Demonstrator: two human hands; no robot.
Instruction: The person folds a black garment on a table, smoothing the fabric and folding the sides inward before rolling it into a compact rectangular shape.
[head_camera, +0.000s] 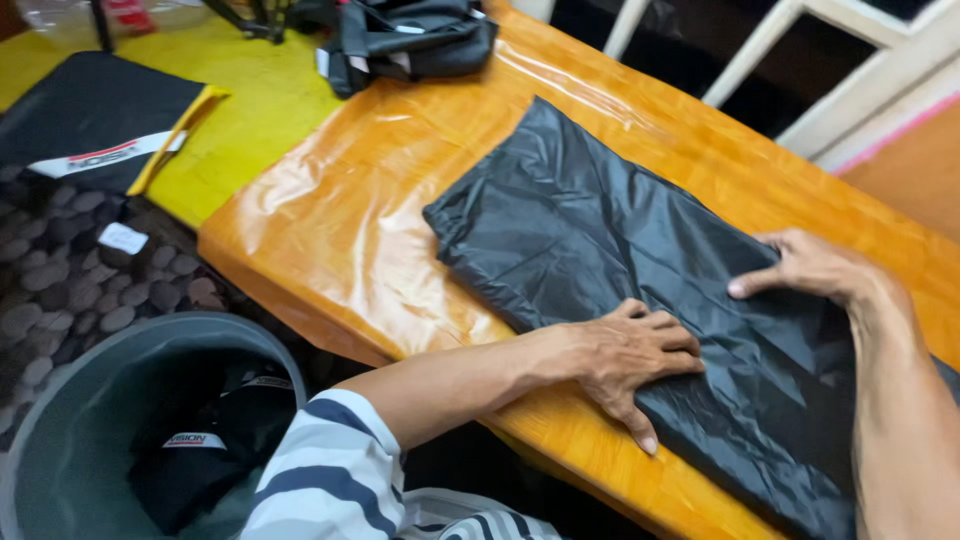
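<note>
1. The left hand (635, 360) lies flat and spread on the near edge of the black garment (620, 250), palm down, fingers splayed and pressing the cloth; it grips nothing.
2. The right hand (810, 268) rests on the far side of the same garment, fingers stretched out towards the left and lying flat on the fabric, released rather than clenched.
3. The black garment is thin, shiny, crinkled cloth, folded into a long flat strip that runs slantwise across the wooden table (350, 220), from the middle towards the lower right corner of the view.
4. The table top is glossy orange-brown wood under a clear plastic sheet that catches the light.
5. The left forearm reaches in from the lower left, bare below a blue and white striped sleeve (330, 470); the right forearm comes up from the lower right edge, bare.
6. On the floor at the lower left stands a round grey bin (60, 420) holding dark folded items.
7. A black bag (410, 40) sits at the table's far end.
</note>
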